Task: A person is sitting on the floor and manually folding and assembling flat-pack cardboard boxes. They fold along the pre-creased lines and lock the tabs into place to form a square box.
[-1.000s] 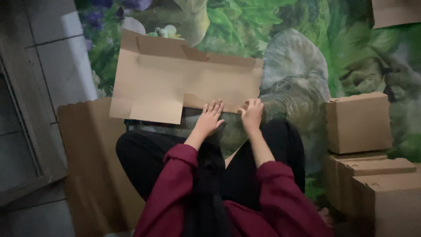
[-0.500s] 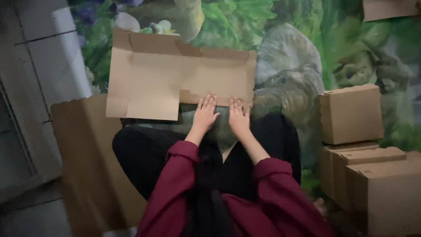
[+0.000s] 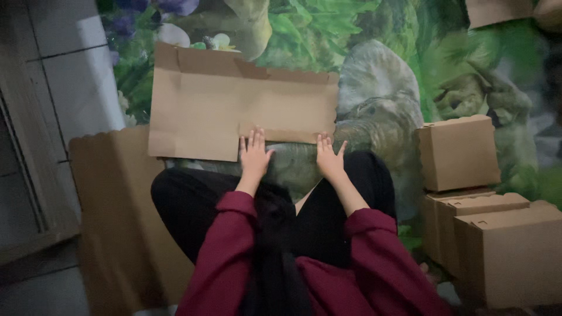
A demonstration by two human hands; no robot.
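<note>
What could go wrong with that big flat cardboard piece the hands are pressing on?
The flat cardboard sheet lies on a soft patterned mat, so pressing could crease it crookedly. The left hand and right hand press only its near edge, so the far side might lift or slide. The stacked boxes sit close to the knee and could be bumped.

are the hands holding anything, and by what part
Nothing is gripped: left hand and right hand lie flat, fingers on the near edge of the flat cardboard sheet.
</note>
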